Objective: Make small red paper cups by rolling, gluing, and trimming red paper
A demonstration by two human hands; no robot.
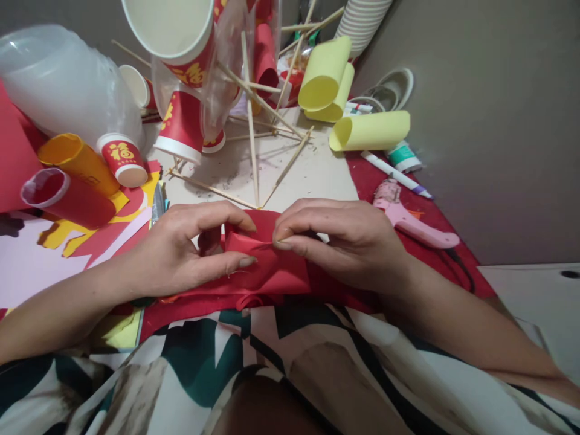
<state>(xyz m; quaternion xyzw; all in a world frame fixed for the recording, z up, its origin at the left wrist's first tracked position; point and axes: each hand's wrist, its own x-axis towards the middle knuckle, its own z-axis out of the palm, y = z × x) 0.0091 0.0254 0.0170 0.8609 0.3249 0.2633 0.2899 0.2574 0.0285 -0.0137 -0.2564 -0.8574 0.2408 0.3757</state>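
A folded piece of red paper (267, 266) lies at the near edge of the table (312, 172), just above my lap. My left hand (190, 251) pinches its left end between thumb and fingers. My right hand (344, 238) pinches its upper right fold, fingertips pressed together on the paper. Both hands are closed on the same sheet, fingertips a few centimetres apart.
Several wooden skewers (251, 121) lie and lean across the table behind the hands. Red paper cups (181, 124), red and orange paper rolls (67, 193) and a clear plastic jug (58, 78) crowd the left. Yellow paper rolls (369, 130), a pink glue gun (410, 220) and a marker (396, 175) lie right.
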